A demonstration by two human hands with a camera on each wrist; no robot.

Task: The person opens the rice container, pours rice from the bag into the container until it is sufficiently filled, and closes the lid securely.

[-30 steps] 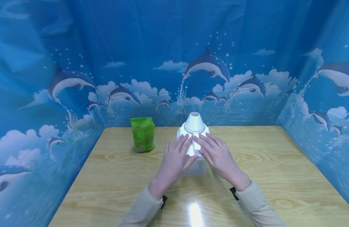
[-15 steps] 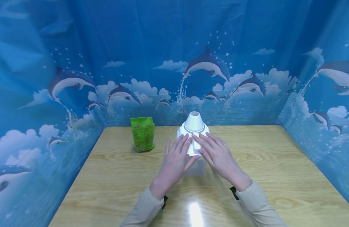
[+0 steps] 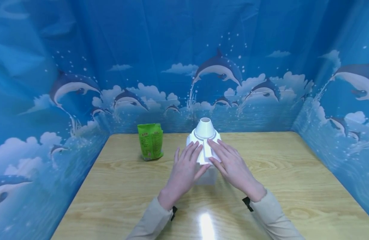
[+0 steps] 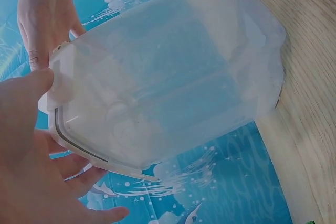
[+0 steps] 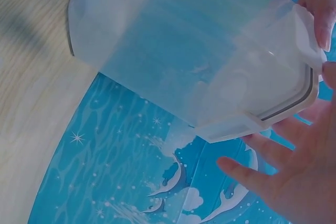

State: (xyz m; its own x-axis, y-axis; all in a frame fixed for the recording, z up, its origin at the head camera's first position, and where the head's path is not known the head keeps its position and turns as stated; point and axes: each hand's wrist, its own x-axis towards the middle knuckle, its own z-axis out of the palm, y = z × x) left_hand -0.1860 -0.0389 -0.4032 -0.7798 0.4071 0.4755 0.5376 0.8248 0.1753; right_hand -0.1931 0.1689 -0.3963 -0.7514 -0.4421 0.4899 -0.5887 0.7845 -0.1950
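Observation:
A clear plastic storage box (image 4: 173,72) stands upright on the table, with a white lid (image 3: 201,160) on it. From the lid rises a white cone (image 3: 205,130) with a round opening at its tip. My left hand (image 3: 184,171) lies over the lid's left front part, fingers nearly straight and thumb toward the front tab (image 4: 63,77). On the other side my right hand (image 3: 233,168) rests its extended fingers on the lid, its thumb by the same tab. The right wrist view shows fingers reaching under the lid's level, spread apart. Nothing solid shows inside the box.
A green printed bag (image 3: 151,141) stands upright on the wooden table (image 3: 127,186), left of the box. Blue dolphin-print curtains (image 3: 160,50) surround the table at the back and both sides. A light reflection lies on the tabletop in front.
My right fingertips have shifted slightly right, away from the left ones, showing more of the lid's front tab. The left hand, box and green bag stay nearly where they were.

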